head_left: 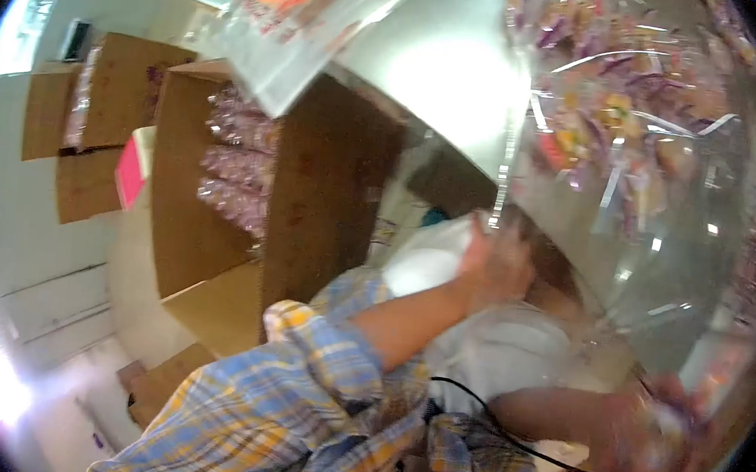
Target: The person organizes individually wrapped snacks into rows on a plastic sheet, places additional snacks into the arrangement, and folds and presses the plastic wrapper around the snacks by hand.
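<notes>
My left hand [501, 262] is closed at the table's edge, where the side of a large clear plastic bag [662, 218] meets its fingers. Several small wrapped packets in purple, yellow and red [616, 122] show through the bag's film. Motion smears my right hand [654, 436] at the lower right; its fingers cannot be made out. Close above it is a blurred whitish and orange packet [722, 365], and whether the hand holds it is unclear. A translucent plastic bag [504, 348] lies below my left forearm.
A cardboard box [326, 204] holding several shiny pinkish packs [234, 168] stands to the left. Another plastic bag with orange print [295, 10] overhangs the shiny white table [439, 69]. More cardboard [121, 111] sits farther left. A black cable [513, 438] crosses my front.
</notes>
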`<state>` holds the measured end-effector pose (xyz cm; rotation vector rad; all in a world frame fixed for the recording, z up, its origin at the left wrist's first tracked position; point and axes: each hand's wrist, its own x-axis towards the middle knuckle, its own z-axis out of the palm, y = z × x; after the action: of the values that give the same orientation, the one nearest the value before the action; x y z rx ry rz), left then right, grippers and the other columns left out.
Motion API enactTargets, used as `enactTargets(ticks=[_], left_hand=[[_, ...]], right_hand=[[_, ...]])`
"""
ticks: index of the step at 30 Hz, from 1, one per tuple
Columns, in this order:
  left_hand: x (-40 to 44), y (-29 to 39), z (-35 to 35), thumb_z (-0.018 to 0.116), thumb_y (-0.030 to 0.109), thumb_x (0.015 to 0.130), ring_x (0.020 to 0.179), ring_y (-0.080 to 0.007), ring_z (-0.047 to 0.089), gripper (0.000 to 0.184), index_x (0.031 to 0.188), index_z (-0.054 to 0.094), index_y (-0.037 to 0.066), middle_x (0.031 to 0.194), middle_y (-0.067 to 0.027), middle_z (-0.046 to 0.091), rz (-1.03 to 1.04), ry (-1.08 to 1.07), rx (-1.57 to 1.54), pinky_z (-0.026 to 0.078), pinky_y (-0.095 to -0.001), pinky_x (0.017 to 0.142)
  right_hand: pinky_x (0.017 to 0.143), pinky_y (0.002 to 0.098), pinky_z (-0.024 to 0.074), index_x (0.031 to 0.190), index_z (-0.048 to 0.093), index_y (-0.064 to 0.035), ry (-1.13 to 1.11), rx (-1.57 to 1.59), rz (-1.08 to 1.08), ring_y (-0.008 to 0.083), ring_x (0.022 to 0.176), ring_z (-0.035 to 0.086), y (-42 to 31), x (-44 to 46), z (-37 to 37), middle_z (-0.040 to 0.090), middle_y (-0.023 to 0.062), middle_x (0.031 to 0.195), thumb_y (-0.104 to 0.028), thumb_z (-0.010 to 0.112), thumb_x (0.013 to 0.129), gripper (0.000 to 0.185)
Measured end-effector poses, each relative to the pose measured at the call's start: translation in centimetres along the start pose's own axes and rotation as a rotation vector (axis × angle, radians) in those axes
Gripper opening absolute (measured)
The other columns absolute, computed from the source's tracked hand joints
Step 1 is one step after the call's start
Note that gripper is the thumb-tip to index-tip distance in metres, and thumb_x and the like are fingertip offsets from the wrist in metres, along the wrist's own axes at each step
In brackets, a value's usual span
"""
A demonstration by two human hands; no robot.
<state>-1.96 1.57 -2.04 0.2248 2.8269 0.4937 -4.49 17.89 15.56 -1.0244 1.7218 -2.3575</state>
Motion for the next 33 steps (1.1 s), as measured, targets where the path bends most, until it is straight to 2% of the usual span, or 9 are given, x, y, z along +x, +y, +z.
enactTargets(ticks=[2, 4, 7, 12, 17, 20, 25, 29, 33], left_hand=[[0.3, 0.4, -0.5, 0.06, 0.044, 0.094, 0.131, -0.0391, 0.052, 0.046, 0.118, 0.074, 0.008, 0.128, -0.0163, 0.066, -0.089, -0.162, -0.004, 0.031, -0.0701, 0.113], [0.0, 0.2, 0.5, 0.06, 0.044, 0.093, 0.13, -0.0394, 0.052, 0.044, 0.115, 0.075, 0.009, 0.125, -0.0158, 0.067, -0.052, -0.056, -0.01, 0.033, -0.069, 0.112], [-0.6, 0.6, -0.4, 0.059, 0.044, 0.093, 0.129, -0.0398, 0.052, 0.042, 0.111, 0.075, 0.009, 0.122, -0.0154, 0.068, -0.045, -0.045, -0.09, 0.035, -0.0686, 0.109], [-3.0, -2.3, 0.5, 0.071, 0.027, 0.089, 0.125, -0.0377, 0.057, 0.027, 0.109, 0.071, 0.008, 0.121, -0.0144, 0.067, 0.101, 0.268, -0.554, 0.041, -0.0576, 0.109], [-8.7, -3.4, -3.9, 0.067, -0.006, 0.092, 0.098, -0.0183, 0.065, 0.013, 0.102, 0.066, 0.002, 0.105, -0.0089, 0.067, -0.144, 0.589, -1.095, 0.053, -0.0312, 0.091], [-8.2, -4.5, -8.3, 0.068, -0.004, 0.093, 0.09, -0.0145, 0.057, 0.023, 0.113, 0.058, 0.003, 0.106, -0.0065, 0.057, -0.073, 0.763, -1.262, 0.05, -0.0286, 0.086], [-1.7, -5.7, -16.4, 0.09, 0.014, 0.078, 0.095, -0.0186, 0.057, 0.056, 0.123, 0.058, 0.002, 0.117, -0.0104, 0.06, 0.186, 0.673, -0.859, 0.051, -0.0331, 0.081], [7.1, -8.6, -19.4, 0.075, 0.018, 0.095, 0.105, -0.0168, 0.062, 0.037, 0.124, 0.059, 0.001, 0.121, -0.0082, 0.064, -0.057, 0.764, -1.185, 0.052, -0.0338, 0.086], [13.6, -12.7, -19.5, 0.068, 0.026, 0.1, 0.096, -0.0176, 0.063, 0.031, 0.121, 0.064, 0.002, 0.111, -0.0098, 0.066, -0.057, 0.9, -0.906, 0.052, -0.0333, 0.083]], right_hand=[[0.1, 0.0422, 0.0548, 0.12, 0.066, 0.0008, 0.121, -0.042, 0.018, 0.0368, 0.116, 0.066, -0.3, -0.5, -1.1, 0.063, 0.0203, 0.127, -0.015, 0.077, 0.083, 0.042], [0.101, 0.0423, 0.0548, 0.12, 0.066, 0.001, 0.18, -0.137, 0.155, 0.0369, 0.116, 0.066, 0.7, -1.8, -2.0, 0.063, 0.0204, 0.127, -0.015, 0.077, 0.083, 0.042], [0.104, 0.0402, 0.0514, 0.141, 0.056, 0.0047, 0.311, -0.448, 0.593, 0.0322, 0.121, 0.065, 2.8, -2.2, -1.9, 0.06, 0.0212, 0.141, -0.011, 0.075, 0.088, 0.058], [0.105, 0.039, 0.052, 0.148, 0.048, 0.0046, 0.609, -0.098, 0.446, 0.026, 0.127, 0.062, 5.6, -3.3, -2.1, 0.056, 0.0217, 0.145, -0.013, 0.069, 0.096, 0.058], [0.103, 0.0432, 0.0555, 0.152, 0.042, 0.002, 0.913, 0.242, 0.33, 0.0281, 0.128, 0.06, 5.5, -2.0, -3.2, 0.053, 0.0202, 0.146, -0.008, 0.063, 0.096, 0.06], [0.104, 0.0449, 0.0556, 0.154, 0.036, -0.0012, 0.96, 0.356, 0.263, 0.0292, 0.127, 0.06, 5.5, -1.0, -3.7, 0.051, 0.0193, 0.146, 0.0, 0.061, 0.093, 0.065], [0.105, 0.0433, 0.055, 0.155, 0.035, -0.0043, 0.747, 0.36, 0.206, 0.0299, 0.127, 0.059, 7.0, 3.7, -3.0, 0.05, 0.0161, 0.146, 0.008, 0.062, 0.089, 0.072], [0.101, 0.0388, 0.0569, 0.149, 0.042, -0.0032, 0.736, 0.292, 0.286, 0.0249, 0.128, 0.059, 9.7, 6.6, -2.4, 0.053, 0.0147, 0.145, 0.007, 0.068, 0.091, 0.065], [0.103, 0.0349, 0.0538, 0.144, 0.047, -0.0024, 0.621, -0.163, 0.307, 0.0205, 0.127, 0.059, 10.5, 8.7, -1.3, 0.058, 0.0138, 0.143, 0.001, 0.073, 0.093, 0.057]])
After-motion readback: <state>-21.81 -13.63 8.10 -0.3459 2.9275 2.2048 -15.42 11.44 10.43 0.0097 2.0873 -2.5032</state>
